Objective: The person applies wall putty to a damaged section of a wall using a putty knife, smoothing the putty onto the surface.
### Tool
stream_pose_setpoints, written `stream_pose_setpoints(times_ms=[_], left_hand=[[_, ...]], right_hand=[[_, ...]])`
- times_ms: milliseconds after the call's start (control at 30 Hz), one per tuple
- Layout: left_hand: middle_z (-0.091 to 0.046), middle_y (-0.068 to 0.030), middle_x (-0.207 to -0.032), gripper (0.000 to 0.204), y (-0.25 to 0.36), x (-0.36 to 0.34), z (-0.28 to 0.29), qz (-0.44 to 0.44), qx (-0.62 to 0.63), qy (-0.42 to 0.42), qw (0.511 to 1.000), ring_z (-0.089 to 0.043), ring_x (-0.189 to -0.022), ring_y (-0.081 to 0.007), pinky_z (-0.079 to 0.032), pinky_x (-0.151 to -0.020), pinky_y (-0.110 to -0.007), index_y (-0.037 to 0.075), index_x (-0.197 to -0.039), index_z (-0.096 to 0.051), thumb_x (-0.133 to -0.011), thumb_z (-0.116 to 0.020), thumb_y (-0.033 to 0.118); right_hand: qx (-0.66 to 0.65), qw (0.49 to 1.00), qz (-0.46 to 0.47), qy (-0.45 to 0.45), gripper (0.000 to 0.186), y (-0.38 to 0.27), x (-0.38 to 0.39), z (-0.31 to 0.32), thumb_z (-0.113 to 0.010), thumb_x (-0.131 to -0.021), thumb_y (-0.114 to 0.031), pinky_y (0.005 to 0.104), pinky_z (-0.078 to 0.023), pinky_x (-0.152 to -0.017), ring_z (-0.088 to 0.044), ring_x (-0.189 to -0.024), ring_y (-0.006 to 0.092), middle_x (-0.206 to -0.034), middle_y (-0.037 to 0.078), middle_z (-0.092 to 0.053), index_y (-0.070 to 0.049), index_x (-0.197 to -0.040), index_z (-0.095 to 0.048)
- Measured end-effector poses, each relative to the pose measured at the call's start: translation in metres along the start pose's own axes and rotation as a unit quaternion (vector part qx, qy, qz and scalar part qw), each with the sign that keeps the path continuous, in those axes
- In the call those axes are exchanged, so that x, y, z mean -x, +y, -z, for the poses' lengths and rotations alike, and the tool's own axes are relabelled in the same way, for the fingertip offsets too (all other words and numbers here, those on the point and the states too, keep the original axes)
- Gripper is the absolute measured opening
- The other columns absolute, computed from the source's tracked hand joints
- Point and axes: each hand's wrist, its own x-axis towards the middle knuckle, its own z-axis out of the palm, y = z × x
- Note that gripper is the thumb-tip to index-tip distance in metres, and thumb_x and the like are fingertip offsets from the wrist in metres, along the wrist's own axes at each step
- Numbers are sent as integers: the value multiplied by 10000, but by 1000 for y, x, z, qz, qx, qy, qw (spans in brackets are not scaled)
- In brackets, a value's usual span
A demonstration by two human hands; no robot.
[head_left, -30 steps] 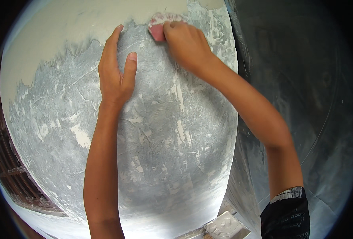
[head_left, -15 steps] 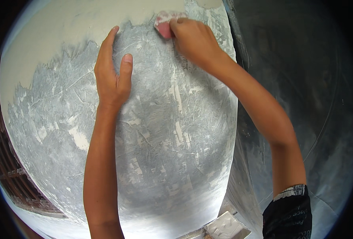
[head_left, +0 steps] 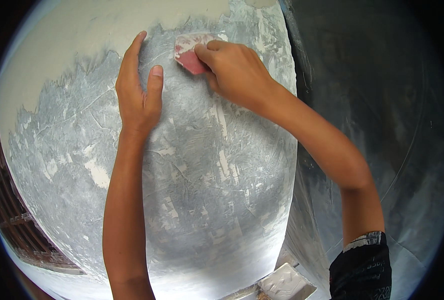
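My right hand (head_left: 237, 75) grips a small pink putty scraper (head_left: 192, 59), its far part smeared with off-white paste. The scraper lies against or just over a grey, patchy wall surface (head_left: 192, 145), a little below the ragged lower edge of a smooth cream coat (head_left: 82, 30). To its left, my left hand (head_left: 138, 92) is held upright against the wall, thumb apart from the fingers and nothing in it. Whether its palm presses on the surface cannot be made out. Streaks and flecks of cream paste mark the grey area.
A small tray (head_left: 287, 284) with whitish paste stands at the bottom right, below the wall's lower edge. Right of the wall's edge is a dark grey surface (head_left: 382, 125). Brown slatted bars (head_left: 24, 220) show at the lower left.
My right hand and the scraper have moved down and to the left, away from the cream coat's edge. My left hand has stayed almost in place.
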Motion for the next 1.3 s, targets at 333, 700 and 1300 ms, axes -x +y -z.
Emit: stream_pose_setpoints(times_ms=[333, 700, 1300], left_hand=[[-547, -259, -1394, 605, 7, -2, -14, -11, -4, -12, 1000, -522, -1311, -403, -396, -1104, -458, -29, -1417, -484, -968, -507, 376], [-534, -265, -1413, 613, 7, -1, -8, -6, -28, -41, 999, -514, -1321, -411, -390, -1114, -460, -18, -1424, -484, -939, -538, 353], [-539, -263, -1408, 600, 9, -1, -13, 6, -30, -39, 999, -517, -1320, -414, -396, -1111, -462, -23, -1417, -488, -940, -544, 336]], right_hand=[[92, 992, -61, 59, 76, 99, -44, 22, -637, -807, -20, 473, -525, -687, -670, -772, 378, -850, 183, -685, 4, -877, -650], [-16, 993, -73, 91, 100, 68, -51, 34, -650, -780, 13, 458, -533, -707, -679, -768, 387, -840, 205, -692, 22, -877, -670], [88, 994, -26, 52, 57, 78, -56, 13, -628, -781, 20, 476, -536, -692, -665, -743, 391, -768, 194, -652, 30, -837, -618]])
